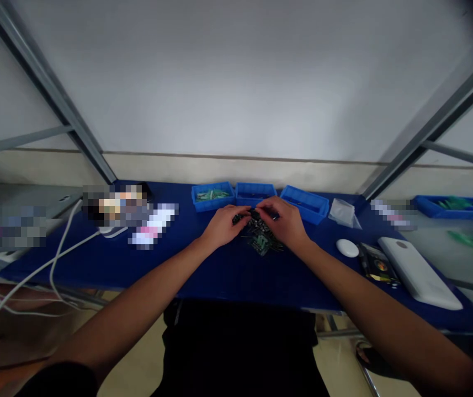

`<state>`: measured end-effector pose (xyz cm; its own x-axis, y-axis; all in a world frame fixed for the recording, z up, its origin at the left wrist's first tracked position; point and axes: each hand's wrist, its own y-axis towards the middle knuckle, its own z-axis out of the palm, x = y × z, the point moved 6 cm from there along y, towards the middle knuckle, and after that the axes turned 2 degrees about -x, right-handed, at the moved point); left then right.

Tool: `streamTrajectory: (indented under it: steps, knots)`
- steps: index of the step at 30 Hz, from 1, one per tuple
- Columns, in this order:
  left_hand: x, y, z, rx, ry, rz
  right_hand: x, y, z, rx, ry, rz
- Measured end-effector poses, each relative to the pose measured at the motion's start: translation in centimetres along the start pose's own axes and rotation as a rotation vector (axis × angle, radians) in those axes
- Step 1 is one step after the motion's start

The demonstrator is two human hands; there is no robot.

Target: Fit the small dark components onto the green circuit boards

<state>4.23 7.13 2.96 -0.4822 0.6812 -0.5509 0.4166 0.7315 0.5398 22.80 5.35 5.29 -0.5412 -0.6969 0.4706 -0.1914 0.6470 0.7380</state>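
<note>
My left hand [224, 225] and my right hand [282, 219] meet over the middle of the blue table. Both have bent fingers closed around small dark pieces, too small to name. Beneath them lies a pile of small metallic and dark parts with a clear green-tinted packet [261, 242] at its near side. Just beyond my hands stand three blue bins: the left bin [212, 205] contains green and white slim pieces, the middle bin [256, 198] a few dark bits, and the right bin [308, 211] sits at an angle, partly behind my right hand.
On the right are a clear plastic bag [343, 213], a white round case [347, 248], a black packet [377, 262] and a long white device [420, 273]. White cables [60, 256] run over the left side. Grey metal posts [89, 149] frame the table before a wall.
</note>
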Motion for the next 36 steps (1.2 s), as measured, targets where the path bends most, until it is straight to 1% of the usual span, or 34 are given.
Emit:
streamTrajectory:
  steps: [3,7,11,14,18,20,24,26,28,32,36]
  knots:
    - [0.0,0.0,-0.2,-0.004,-0.016,-0.015,0.2,-0.2,0.4,0.009,0.086,0.046]
    - [0.3,0.1,-0.5,-0.028,-0.052,-0.047,-0.3,-0.3,0.6,0.063,0.066,0.095]
    - [0.3,0.2,-0.8,-0.071,-0.123,-0.062,-0.2,-0.3,0.8,0.158,-0.013,0.046]
    - [0.1,0.1,-0.6,-0.056,-0.197,-0.065,0.3,-0.3,1.0,0.189,-0.071,0.020]
    - [0.1,0.0,-0.1,-0.030,-0.361,-0.090,1.2,-0.1,1.0,0.194,-0.072,-0.024]
    - [0.1,0.0,0.0,-0.017,-0.388,-0.103,1.3,0.0,0.8,0.177,-0.073,-0.034]
    - [0.2,-0.2,0.4,0.029,-0.384,-0.119,0.7,0.1,0.2,0.079,-0.093,0.006]
    - [0.2,-0.2,0.8,0.058,-0.426,-0.126,0.3,0.0,0.2,0.059,-0.095,0.031]
    - [0.3,-0.2,1.2,0.073,-0.468,-0.126,-0.1,-0.2,0.4,0.070,-0.090,0.036]
    - [0.5,-0.2,1.5,0.070,-0.482,-0.122,-0.4,-0.4,0.8,0.074,-0.055,0.034]
    - [0.5,-0.1,1.1,0.040,-0.497,-0.145,-0.1,-0.4,1.1,0.115,0.005,0.020]
